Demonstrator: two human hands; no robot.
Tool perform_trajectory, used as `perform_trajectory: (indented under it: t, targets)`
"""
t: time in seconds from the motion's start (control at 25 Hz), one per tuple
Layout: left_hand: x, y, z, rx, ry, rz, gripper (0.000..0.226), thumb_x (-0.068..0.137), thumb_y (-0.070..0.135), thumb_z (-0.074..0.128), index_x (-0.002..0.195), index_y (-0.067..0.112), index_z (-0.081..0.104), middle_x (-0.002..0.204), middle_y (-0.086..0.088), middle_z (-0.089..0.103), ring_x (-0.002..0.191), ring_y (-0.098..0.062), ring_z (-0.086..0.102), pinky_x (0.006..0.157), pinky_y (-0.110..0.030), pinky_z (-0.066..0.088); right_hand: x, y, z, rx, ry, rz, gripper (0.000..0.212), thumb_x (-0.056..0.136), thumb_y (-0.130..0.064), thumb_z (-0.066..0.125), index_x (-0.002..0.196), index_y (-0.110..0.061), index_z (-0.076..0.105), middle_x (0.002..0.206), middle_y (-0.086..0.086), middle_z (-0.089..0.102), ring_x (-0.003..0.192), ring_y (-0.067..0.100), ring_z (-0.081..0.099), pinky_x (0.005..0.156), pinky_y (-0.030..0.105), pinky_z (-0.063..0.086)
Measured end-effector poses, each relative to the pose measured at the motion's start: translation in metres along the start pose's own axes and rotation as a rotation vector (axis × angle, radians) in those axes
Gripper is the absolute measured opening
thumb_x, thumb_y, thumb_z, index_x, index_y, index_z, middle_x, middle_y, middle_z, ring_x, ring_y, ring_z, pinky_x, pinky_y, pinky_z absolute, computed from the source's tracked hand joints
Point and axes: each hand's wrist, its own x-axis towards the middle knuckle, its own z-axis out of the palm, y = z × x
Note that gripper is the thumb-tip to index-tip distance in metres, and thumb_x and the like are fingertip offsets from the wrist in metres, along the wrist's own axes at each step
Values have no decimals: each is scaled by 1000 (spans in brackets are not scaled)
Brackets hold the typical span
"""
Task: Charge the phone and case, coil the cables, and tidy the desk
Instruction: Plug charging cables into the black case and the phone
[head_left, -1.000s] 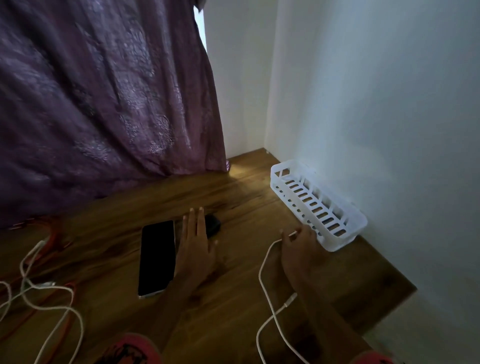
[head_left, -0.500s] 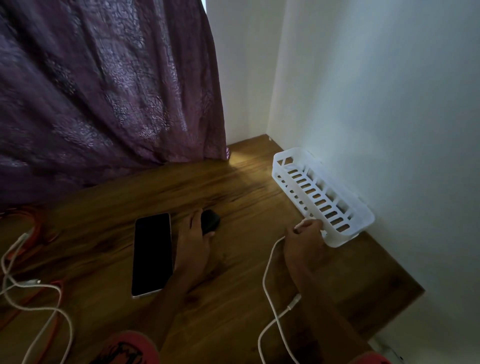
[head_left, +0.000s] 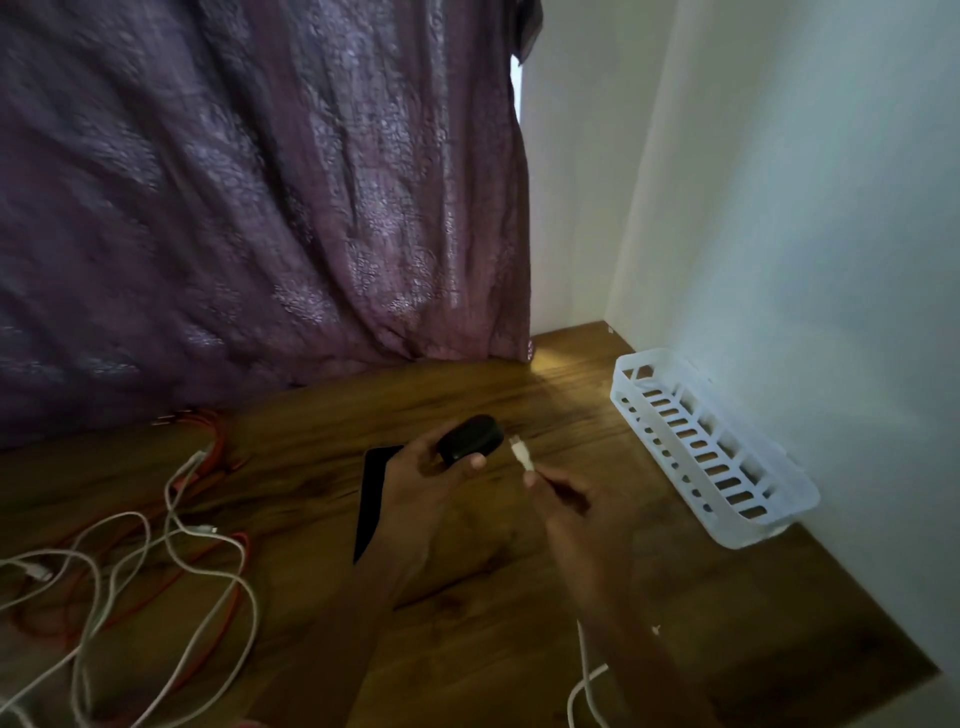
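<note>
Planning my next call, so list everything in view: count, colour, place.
Wooden desk: one, brown, fills the lower view.
Slotted plastic basket: one, white, on the desk against the right wall.
Small rounded case: one, black, held above the desk's middle.
Flat phone: one, black, lying on the desk, partly hidden by an arm.
Charging cable: one, white, plug raised beside the case.
Tangled cables: several, white and red, on the desk's left.
Fabric curtain: one, purple, hanging behind the desk.
Left hand: grips the case.
Right hand: pinches the cable's plug.
</note>
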Motion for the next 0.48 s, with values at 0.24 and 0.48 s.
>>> perform_trajectory:
  t: [0.24,0.48]
  targets:
    - [-6,18,-13,-75,-58,18,51,68,0,74,113,18,61,105,2,67,97,-6,62,76,-15,49,-15,-16,7,-157,-69,-162,11,83,-15,67,94,-19,70,76,-15,63,73,-13,58,58,4,45]
    - [-11,25,-18,-120,-75,48,62,52,13,77,112,16,62,103,4,68,96,-4,63,74,-12,51,-20,-20,9,-217,-78,-242,13,85,-19,66,97,-18,70,74,-11,65,72,-6,60,55,9,47]
